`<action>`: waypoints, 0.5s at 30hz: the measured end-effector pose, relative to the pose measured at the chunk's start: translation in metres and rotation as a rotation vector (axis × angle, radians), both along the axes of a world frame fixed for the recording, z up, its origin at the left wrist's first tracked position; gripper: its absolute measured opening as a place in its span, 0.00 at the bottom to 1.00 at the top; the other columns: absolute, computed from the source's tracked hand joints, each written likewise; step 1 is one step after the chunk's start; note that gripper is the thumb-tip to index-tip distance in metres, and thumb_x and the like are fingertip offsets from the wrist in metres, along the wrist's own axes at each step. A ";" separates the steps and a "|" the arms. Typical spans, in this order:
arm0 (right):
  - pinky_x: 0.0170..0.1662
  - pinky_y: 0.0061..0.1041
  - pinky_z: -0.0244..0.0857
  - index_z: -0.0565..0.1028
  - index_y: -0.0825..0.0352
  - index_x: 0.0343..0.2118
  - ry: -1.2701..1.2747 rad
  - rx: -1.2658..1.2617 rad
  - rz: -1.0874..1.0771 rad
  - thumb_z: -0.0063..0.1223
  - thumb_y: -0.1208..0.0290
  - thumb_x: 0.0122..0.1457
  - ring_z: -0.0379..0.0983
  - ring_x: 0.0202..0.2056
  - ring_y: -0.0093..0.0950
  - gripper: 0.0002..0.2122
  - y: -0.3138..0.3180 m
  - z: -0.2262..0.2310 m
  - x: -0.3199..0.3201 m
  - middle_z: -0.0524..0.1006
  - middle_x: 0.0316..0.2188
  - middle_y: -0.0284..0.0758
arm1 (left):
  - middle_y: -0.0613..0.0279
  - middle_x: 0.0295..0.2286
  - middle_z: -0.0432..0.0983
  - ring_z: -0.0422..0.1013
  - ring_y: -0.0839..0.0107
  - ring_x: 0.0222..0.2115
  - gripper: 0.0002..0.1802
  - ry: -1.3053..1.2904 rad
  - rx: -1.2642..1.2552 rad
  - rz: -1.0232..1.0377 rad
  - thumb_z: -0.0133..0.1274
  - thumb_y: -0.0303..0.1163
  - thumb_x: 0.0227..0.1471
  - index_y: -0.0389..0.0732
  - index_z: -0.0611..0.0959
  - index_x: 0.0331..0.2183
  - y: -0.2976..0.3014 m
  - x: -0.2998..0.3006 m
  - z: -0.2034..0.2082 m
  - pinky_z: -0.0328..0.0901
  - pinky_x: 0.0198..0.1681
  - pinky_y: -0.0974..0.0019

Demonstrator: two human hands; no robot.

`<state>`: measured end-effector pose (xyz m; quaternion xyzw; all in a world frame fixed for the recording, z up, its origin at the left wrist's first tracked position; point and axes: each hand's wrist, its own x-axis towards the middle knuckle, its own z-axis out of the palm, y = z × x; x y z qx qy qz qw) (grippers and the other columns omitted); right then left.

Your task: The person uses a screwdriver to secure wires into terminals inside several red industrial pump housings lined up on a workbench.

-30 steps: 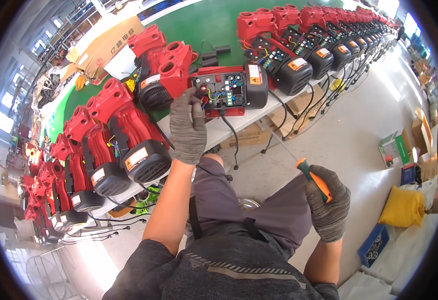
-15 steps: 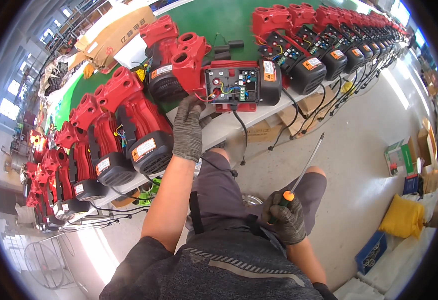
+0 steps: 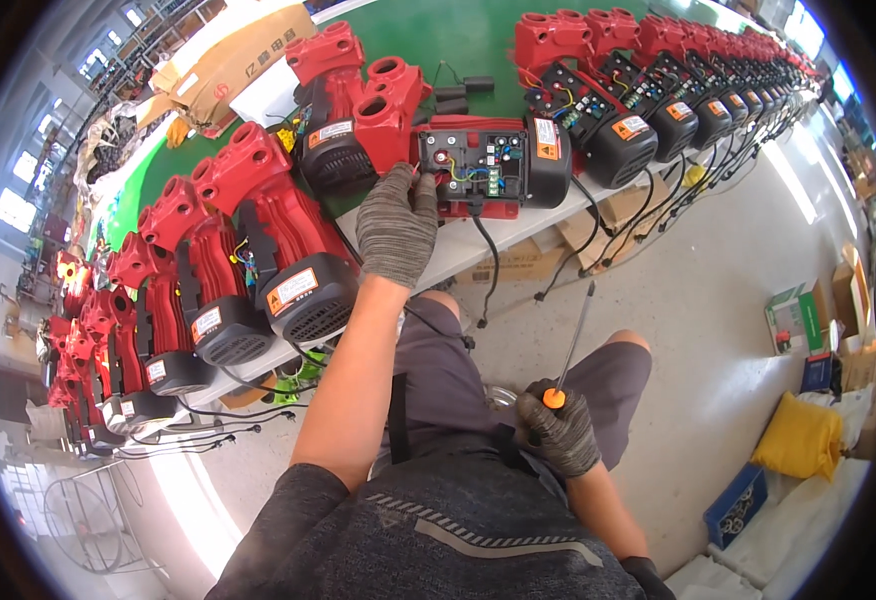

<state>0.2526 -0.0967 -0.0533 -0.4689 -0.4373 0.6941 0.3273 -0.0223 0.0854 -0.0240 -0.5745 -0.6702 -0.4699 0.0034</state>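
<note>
In front of me a red pump (image 3: 388, 118) lies on its side at the bench edge, its wiring box (image 3: 473, 165) uncovered with a circuit board and coloured wires showing. My left hand (image 3: 396, 225), in a grey knit glove, is at the box's left end, thumb and fingertips pinched on a thin red wire; the fingers partly hide it. Low over my right thigh, my right hand (image 3: 561, 437), gloved the same way, is closed around the handle of a screwdriver (image 3: 575, 340). Its orange collar shows above the fist, and the long shaft points up and away.
More red pumps (image 3: 288, 215) line the bench on the left, and others (image 3: 613, 135) with uncovered boxes stretch to the far right. Black power cords (image 3: 488, 270) hang off the edge. Black cylinders (image 3: 463, 92) lie on the green bench top (image 3: 428, 45). Cartons and a yellow sack (image 3: 803, 437) stand at right.
My left hand has moved right and its fingertips have come onto the red wire at the box. The screwdriver in my right hand has swung left and stands steeper, slightly lower.
</note>
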 end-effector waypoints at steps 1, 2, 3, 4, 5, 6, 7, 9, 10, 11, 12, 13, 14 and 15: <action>0.25 0.24 0.63 0.75 0.64 0.28 -0.058 0.096 0.037 0.60 0.63 0.64 0.70 0.20 0.21 0.12 -0.003 -0.012 0.004 0.73 0.18 0.30 | 0.50 0.27 0.79 0.77 0.62 0.29 0.15 -0.020 -0.003 -0.021 0.62 0.36 0.60 0.33 0.81 0.37 -0.005 0.004 0.006 0.71 0.35 0.61; 0.25 0.24 0.64 0.75 0.64 0.27 -0.113 0.193 0.079 0.60 0.63 0.63 0.72 0.20 0.22 0.12 -0.004 -0.016 0.004 0.74 0.17 0.32 | 0.46 0.29 0.81 0.79 0.52 0.31 0.13 -0.038 -0.006 -0.037 0.60 0.35 0.60 0.32 0.82 0.38 -0.009 0.005 0.011 0.71 0.37 0.58; 0.25 0.24 0.64 0.75 0.64 0.27 -0.111 0.192 0.079 0.60 0.63 0.63 0.72 0.20 0.22 0.12 -0.005 -0.016 0.005 0.74 0.17 0.32 | 0.46 0.29 0.81 0.79 0.52 0.31 0.13 -0.036 -0.007 -0.037 0.60 0.35 0.60 0.32 0.82 0.38 -0.009 0.003 0.008 0.71 0.37 0.58; 0.24 0.26 0.65 0.76 0.63 0.29 -0.105 0.119 0.060 0.61 0.65 0.61 0.72 0.20 0.25 0.09 -0.004 -0.012 0.006 0.75 0.18 0.32 | 0.44 0.30 0.81 0.79 0.50 0.32 0.13 -0.238 -0.025 -0.154 0.60 0.34 0.60 0.32 0.82 0.38 -0.007 -0.001 0.003 0.72 0.37 0.56; 0.24 0.28 0.66 0.76 0.62 0.30 -0.100 0.048 0.042 0.62 0.67 0.59 0.73 0.20 0.27 0.07 -0.002 -0.009 0.007 0.75 0.19 0.32 | 0.43 0.31 0.81 0.79 0.47 0.33 0.12 -0.439 -0.042 -0.270 0.59 0.33 0.61 0.33 0.83 0.39 -0.005 -0.003 0.000 0.72 0.37 0.55; 0.24 0.28 0.66 0.76 0.62 0.30 -0.099 0.048 0.041 0.62 0.67 0.59 0.73 0.20 0.27 0.07 -0.001 -0.007 0.007 0.75 0.19 0.32 | 0.43 0.31 0.81 0.79 0.47 0.33 0.12 -0.438 -0.042 -0.270 0.59 0.33 0.61 0.33 0.83 0.39 -0.006 -0.004 -0.005 0.72 0.37 0.55; 0.24 0.26 0.64 0.75 0.66 0.30 -0.196 0.251 0.062 0.60 0.68 0.62 0.71 0.20 0.24 0.08 0.000 -0.005 0.008 0.74 0.18 0.32 | 0.44 0.31 0.81 0.79 0.48 0.32 0.11 -0.290 -0.064 -0.257 0.60 0.33 0.60 0.34 0.84 0.39 -0.008 -0.005 -0.009 0.72 0.37 0.55; 0.24 0.25 0.63 0.75 0.69 0.29 -0.294 0.452 0.081 0.58 0.69 0.65 0.69 0.20 0.20 0.10 0.000 -0.002 0.009 0.73 0.17 0.31 | 0.45 0.31 0.81 0.78 0.48 0.32 0.11 -0.143 -0.088 -0.246 0.60 0.32 0.60 0.35 0.84 0.40 -0.009 -0.003 -0.008 0.72 0.37 0.55; 0.24 0.26 0.64 0.75 0.69 0.30 -0.277 0.359 0.082 0.57 0.71 0.64 0.70 0.20 0.22 0.07 0.000 0.001 0.009 0.72 0.18 0.32 | 0.47 0.32 0.81 0.78 0.49 0.32 0.10 -0.029 0.053 -0.198 0.62 0.32 0.58 0.36 0.85 0.39 -0.008 -0.002 -0.007 0.72 0.37 0.55; 0.24 0.27 0.64 0.75 0.68 0.31 -0.261 0.264 0.080 0.57 0.74 0.63 0.70 0.20 0.24 0.05 -0.001 0.002 0.010 0.72 0.19 0.32 | 0.50 0.33 0.81 0.78 0.51 0.32 0.09 0.083 0.193 -0.153 0.64 0.31 0.56 0.37 0.85 0.38 -0.008 0.002 -0.003 0.72 0.36 0.55; 0.24 0.27 0.64 0.75 0.68 0.31 -0.263 0.262 0.076 0.57 0.74 0.63 0.70 0.20 0.24 0.05 0.000 -0.005 0.012 0.72 0.19 0.32 | 0.50 0.33 0.81 0.78 0.51 0.32 0.09 0.082 0.191 -0.158 0.64 0.31 0.56 0.37 0.85 0.38 -0.008 0.005 0.002 0.72 0.36 0.55; 0.24 0.31 0.66 0.75 0.63 0.35 -0.414 0.690 0.109 0.59 0.75 0.53 0.72 0.22 0.31 0.07 0.003 -0.020 0.015 0.73 0.23 0.34 | 0.51 0.34 0.81 0.77 0.52 0.33 0.09 0.168 0.178 -0.218 0.65 0.31 0.54 0.37 0.86 0.36 -0.008 0.009 0.008 0.72 0.37 0.55; 0.23 0.35 0.68 0.76 0.57 0.39 -0.560 1.122 0.143 0.61 0.77 0.42 0.74 0.24 0.39 0.18 0.005 -0.030 0.017 0.74 0.28 0.36 | 0.53 0.35 0.80 0.77 0.53 0.34 0.09 0.255 0.164 -0.276 0.65 0.30 0.52 0.38 0.86 0.35 -0.008 0.011 0.012 0.72 0.38 0.55; 0.23 0.35 0.68 0.76 0.57 0.39 -0.562 1.119 0.142 0.61 0.77 0.42 0.74 0.24 0.39 0.18 0.002 -0.035 0.018 0.74 0.28 0.36 | 0.53 0.35 0.80 0.77 0.53 0.34 0.09 0.254 0.163 -0.279 0.65 0.30 0.52 0.38 0.86 0.35 -0.007 0.011 0.012 0.72 0.38 0.55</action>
